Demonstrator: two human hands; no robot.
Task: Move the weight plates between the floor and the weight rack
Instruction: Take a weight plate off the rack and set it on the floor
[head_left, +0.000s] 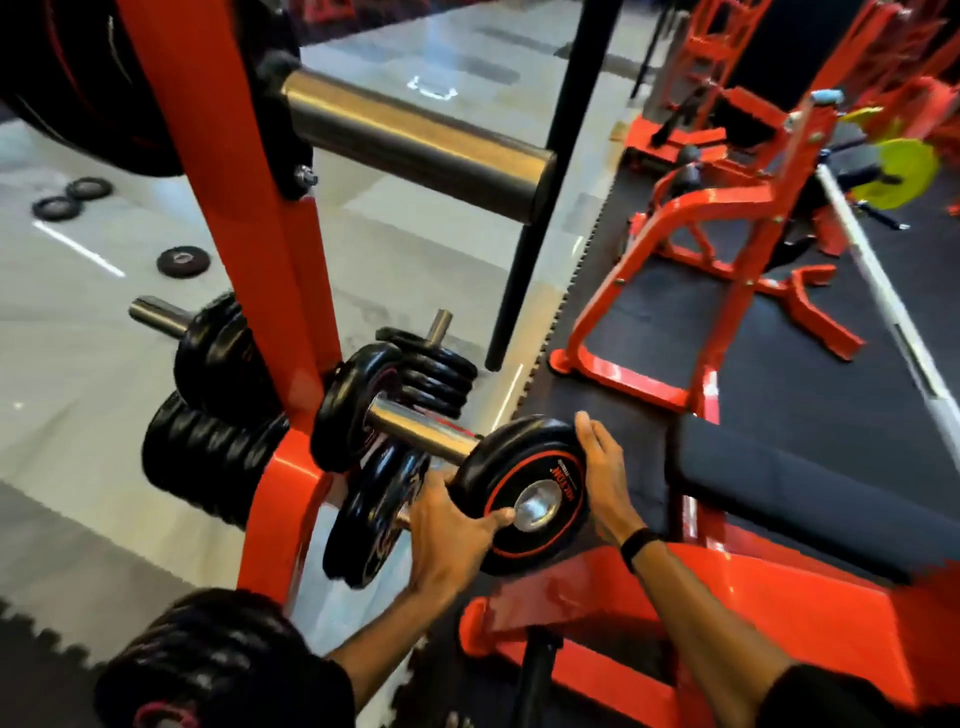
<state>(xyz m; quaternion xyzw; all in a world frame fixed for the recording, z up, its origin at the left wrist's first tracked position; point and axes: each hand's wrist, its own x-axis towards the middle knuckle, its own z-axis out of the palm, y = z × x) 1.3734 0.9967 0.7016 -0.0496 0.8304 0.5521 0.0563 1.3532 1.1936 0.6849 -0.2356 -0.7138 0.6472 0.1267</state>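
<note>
I hold a small round black weight plate with a red ring and a silver centre (522, 496) between my two hands. My left hand (452, 540) grips its left edge, the fingers curl behind the rim and the thumb lies on the face near the silver centre. My right hand (605, 475) presses on the right edge with the fingers almost straight, pointing up along the rim. The plate sits on the very end of a shiny chrome peg (421, 431) that sticks out from the orange steel weight rack (244, 218). The end of the peg shows in the hole of the plate.

Farther back on the same peg one black plate (350, 405) leans against the rack post. Below it two or three more black plates (374, 509) hang on a lower peg. On my right wrist there is a black band (640, 546).

A thick steel peg (415, 135) stands bare higher on the rack. Three small black plates (182, 261) lie on the pale grey floor (78, 415) beyond the rack, well apart from it. To my right is an orange bench frame (717, 228) on a dark rubber mat (779, 353).
</note>
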